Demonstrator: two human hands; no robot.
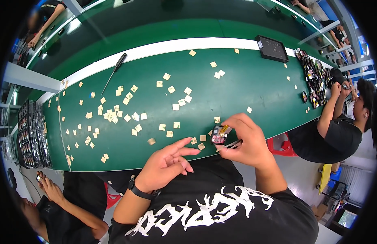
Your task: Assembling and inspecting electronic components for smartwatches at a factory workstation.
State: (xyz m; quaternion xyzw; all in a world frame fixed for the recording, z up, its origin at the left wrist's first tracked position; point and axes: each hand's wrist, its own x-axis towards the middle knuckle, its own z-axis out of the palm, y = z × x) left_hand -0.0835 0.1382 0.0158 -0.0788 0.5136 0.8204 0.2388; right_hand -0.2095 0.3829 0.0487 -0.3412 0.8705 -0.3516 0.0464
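Note:
My right hand (pixel 247 140) grips a small black electronic device (pixel 218 139) with reddish inner parts and a yellow piece on its upper side. Slim pale metal tips, apparently tweezers (pixel 233 145), stick out of the same hand below the device. Nothing is in my left hand (pixel 168 162), which hovers at the table's near edge with its fingers apart, pointing toward the device. Between both hands lie several small cream paper squares (pixel 203 138). Left of them, another square (pixel 151 141) looks blurred.
Many more cream squares are scattered over the green table (pixel 221 93). A screwdriver (pixel 115 73) lies at the far left, a black tray (pixel 272 49) at the far right. Piled black devices (pixel 314 79) sit at the right end, stacked trays (pixel 31 134) at the left. Co-workers sit on both sides.

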